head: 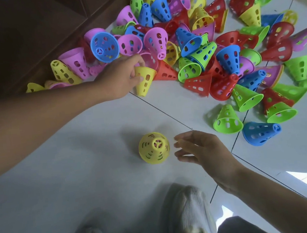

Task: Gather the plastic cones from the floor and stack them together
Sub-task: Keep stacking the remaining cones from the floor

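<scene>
Left hand, at 11 o'clock, grasps a perforated yellow cone; right hand, fingers loose and empty, flanks an upright yellow stack on glossy tile.

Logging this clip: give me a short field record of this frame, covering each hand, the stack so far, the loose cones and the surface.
left hand: the left hand grips a yellow cone at the pile's near edge
right hand: the right hand is open, beside the yellow stack, not touching
stack: the yellow stack stands upright, narrow end up
loose cones: the mixed-colour pile lies mostly tipped over
surface: white tiled floor
</scene>
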`<state>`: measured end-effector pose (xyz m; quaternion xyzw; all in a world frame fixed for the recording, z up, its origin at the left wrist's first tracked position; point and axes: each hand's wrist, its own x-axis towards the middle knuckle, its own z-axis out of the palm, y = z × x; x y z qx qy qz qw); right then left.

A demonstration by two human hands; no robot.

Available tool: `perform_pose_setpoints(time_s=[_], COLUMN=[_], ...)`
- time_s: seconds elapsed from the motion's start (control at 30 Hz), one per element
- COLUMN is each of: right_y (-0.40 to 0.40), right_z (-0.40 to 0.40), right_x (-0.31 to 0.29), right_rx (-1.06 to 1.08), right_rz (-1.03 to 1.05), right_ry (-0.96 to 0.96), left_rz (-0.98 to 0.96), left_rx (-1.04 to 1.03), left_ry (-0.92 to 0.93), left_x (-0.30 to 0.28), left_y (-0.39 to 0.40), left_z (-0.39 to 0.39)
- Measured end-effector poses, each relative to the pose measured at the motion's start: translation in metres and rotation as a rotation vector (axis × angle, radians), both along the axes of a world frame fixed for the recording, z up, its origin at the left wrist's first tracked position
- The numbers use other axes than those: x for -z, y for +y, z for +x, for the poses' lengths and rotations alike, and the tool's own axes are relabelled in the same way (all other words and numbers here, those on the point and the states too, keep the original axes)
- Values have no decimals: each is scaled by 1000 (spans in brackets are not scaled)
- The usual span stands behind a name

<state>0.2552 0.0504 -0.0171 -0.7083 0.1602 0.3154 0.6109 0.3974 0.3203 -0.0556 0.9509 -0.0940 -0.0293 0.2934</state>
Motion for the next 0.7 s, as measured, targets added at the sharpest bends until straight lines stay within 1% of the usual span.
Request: perform_pose_setpoints(time_s=[0.17, 0.27, 0.37, 0.53, 0.7], right_y=[-21, -36, -48, -56, -61], right_z=[14, 23, 28, 34, 37], right_x=[4, 6, 7, 8, 7], right_rx=[198, 238, 234, 255, 296], right_rz=[-158, -286, -379, -399, -401], right_ry=[-189, -291, -300, -250, -246], left_rz=[37, 47, 28, -47, -211], left_rx=[5, -21, -36, -65, -228], left_ry=[-29, -46, -56, -20, 52], left_x=[0, 2, 5, 6, 0], left_y=[-4, -3, -2, 0, -1], left_z=[3, 0, -8, -31, -58])
